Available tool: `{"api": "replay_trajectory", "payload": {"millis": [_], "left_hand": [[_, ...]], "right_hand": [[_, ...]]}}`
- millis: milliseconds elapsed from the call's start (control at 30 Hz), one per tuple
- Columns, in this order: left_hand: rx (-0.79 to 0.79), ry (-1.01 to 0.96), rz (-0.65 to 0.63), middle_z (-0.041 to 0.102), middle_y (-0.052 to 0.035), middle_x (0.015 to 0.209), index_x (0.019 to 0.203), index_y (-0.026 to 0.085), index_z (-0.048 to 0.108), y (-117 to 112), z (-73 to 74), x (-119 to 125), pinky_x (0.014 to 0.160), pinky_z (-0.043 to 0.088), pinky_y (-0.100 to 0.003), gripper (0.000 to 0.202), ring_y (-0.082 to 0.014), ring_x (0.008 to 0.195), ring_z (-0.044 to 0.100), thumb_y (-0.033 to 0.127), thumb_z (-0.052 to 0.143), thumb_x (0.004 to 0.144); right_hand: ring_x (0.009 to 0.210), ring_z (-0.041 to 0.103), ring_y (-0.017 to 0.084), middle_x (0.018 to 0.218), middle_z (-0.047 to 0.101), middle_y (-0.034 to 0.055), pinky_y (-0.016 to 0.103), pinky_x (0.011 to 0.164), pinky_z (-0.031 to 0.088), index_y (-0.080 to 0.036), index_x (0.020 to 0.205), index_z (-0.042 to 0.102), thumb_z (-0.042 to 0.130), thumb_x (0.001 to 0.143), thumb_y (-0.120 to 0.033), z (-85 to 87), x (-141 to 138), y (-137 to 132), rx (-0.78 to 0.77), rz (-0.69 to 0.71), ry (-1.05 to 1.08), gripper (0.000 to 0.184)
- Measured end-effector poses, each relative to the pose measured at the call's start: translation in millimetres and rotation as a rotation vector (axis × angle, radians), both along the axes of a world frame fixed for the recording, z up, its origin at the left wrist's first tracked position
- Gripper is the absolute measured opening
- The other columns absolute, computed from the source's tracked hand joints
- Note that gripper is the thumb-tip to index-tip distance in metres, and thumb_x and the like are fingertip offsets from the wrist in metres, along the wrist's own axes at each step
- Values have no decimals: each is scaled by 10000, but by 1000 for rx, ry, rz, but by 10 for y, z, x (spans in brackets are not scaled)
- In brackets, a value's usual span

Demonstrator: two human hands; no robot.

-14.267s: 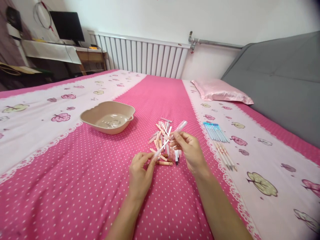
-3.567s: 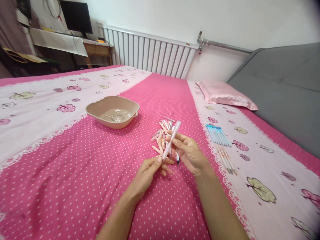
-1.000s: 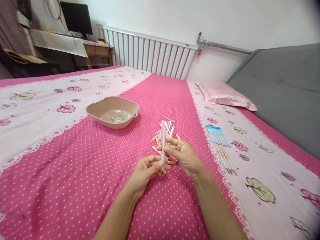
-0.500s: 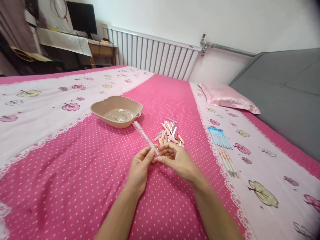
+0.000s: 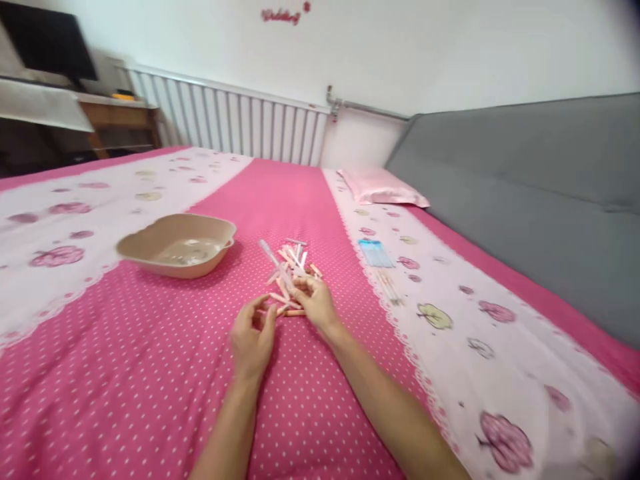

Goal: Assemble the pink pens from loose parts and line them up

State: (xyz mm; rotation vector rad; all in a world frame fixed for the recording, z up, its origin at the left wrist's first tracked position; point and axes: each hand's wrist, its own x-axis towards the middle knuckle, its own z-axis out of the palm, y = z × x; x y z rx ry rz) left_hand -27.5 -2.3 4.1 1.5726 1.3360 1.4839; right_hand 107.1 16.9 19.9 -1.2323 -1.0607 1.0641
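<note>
Pinching a clear pink pen at its lower end, my right hand sits at the centre of the frame. The pen slants up and to the left over the pile of pen parts. My left hand hovers just lower left, fingers loosely curled toward the thumb; I cannot tell whether it holds anything. A beige bowl sits left of the pile on the pink bed. A row of blue pens lies to the right.

White wall, ribbed radiator — grey headboard, pink bedspread.
</note>
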Motion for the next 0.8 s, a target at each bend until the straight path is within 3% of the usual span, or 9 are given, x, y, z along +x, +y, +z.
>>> {"api": "replay_trajectory", "payload": {"millis": [167,300,433,600,800], "left_hand": [[139,424,-92,608,-49,774,996,158,615,-123,-131,-92,669,440,-297,315,-178,669,552,401,500,831],[258,728,-152,622,-138,1045,1047,137,610,-362,-170,-188,928,400,-390,382,-273,1000,558,420,451,846],[260,999,-126,519,-178,1298,1266,73,507,-603,-248,-258,1042,304,-464,550,-318,1226,436,432,364,875],[262,1143,-87,458,-144,1375,1331,69,452,-745,-335,-301,1089,260,-448,592,-284,1293,382,427,300,885],[236,1234,-56,428,-120,1399,1354,82,421,-770,-307,-299,1090,270,-441,600,-271,1307,369,428,268,889]], "right_hand": [[805,639,183,875,696,57,335,793,499,-170,877,645,623,704,-320,-88,465,-405,70,-287,-127,231],[840,630,195,914,692,77,335,825,473,-149,917,648,603,725,-309,-2,1091,-863,16,-545,-244,254],[936,611,202,968,675,93,337,897,435,-134,963,643,609,776,-278,54,1693,-1143,-112,-740,-334,240],[942,597,187,1056,617,64,391,827,486,-136,1022,602,561,866,-324,-27,2100,-1224,-309,-817,-391,248],[963,581,191,1126,576,72,373,803,499,-166,1102,572,548,875,-322,-127,2232,-1102,-465,-788,-477,276]]}}
